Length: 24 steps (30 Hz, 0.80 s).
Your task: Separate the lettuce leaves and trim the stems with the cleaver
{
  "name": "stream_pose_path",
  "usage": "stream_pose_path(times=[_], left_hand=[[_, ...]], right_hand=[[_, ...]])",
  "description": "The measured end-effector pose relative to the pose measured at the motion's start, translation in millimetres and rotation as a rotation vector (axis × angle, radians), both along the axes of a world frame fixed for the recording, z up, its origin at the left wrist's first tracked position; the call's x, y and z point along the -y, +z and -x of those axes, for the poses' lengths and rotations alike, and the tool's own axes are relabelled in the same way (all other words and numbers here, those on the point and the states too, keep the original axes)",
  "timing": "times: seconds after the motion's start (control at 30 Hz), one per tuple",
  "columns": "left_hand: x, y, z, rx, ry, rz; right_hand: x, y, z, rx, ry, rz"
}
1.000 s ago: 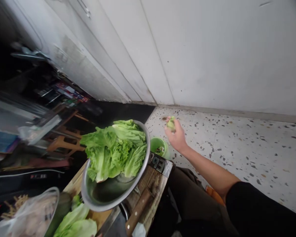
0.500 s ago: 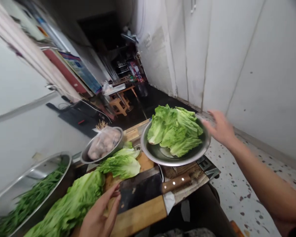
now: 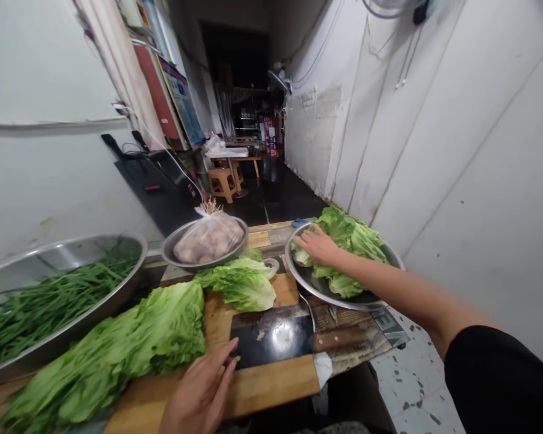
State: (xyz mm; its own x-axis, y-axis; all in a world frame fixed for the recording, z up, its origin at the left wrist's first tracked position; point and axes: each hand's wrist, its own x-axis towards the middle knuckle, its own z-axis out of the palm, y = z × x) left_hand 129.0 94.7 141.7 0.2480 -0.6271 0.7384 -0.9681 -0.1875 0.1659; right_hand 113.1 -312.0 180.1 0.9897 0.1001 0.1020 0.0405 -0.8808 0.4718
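Flanking the released left grip (image 3: 200, 389), lettuce (image 3: 140, 343) and cleaver (image 3: 271, 339) crowd the board (image 3: 271, 384); right grip (image 3: 320, 247) over bowl (image 3: 344, 304) unclear.

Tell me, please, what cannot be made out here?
In the head view:
Right hand: its back hides whether it grips a leaf.
Large bowl: cut off by left edge.
Left hand: wrist cut off by bottom edge.
Plastic bag: cloudy film blurs its contents.
Far shelves: too small and dark.

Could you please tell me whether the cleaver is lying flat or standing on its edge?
Lying flat: the cleaver has the broad side of its blade facing up, over the wooden cutting board.
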Motion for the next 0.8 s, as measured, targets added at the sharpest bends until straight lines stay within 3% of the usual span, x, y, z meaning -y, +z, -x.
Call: stream_pose_path(times=[0.3,0.4,0.63,0.8], left_hand=[[-9.9,-14.7,-1.7,-0.092,0.056,0.02],[-11.4,-19.4,-1.6,-0.097,0.062,0.021],[-5.0,-18.9,0.6,-0.107,0.041,-0.001],[0.0,-17.9,6.0,-0.116,0.022,0.002]], right_hand=[[0.7,17.2,-10.1,-0.162,0.062,0.093],[-0.4,32.8,-3.3,-0.073,0.092,0.081],[-0.6,88.1,28.7,0.014,0.136,0.186],[-5.0,96.4,49.6,-0.011,0.145,0.248]])
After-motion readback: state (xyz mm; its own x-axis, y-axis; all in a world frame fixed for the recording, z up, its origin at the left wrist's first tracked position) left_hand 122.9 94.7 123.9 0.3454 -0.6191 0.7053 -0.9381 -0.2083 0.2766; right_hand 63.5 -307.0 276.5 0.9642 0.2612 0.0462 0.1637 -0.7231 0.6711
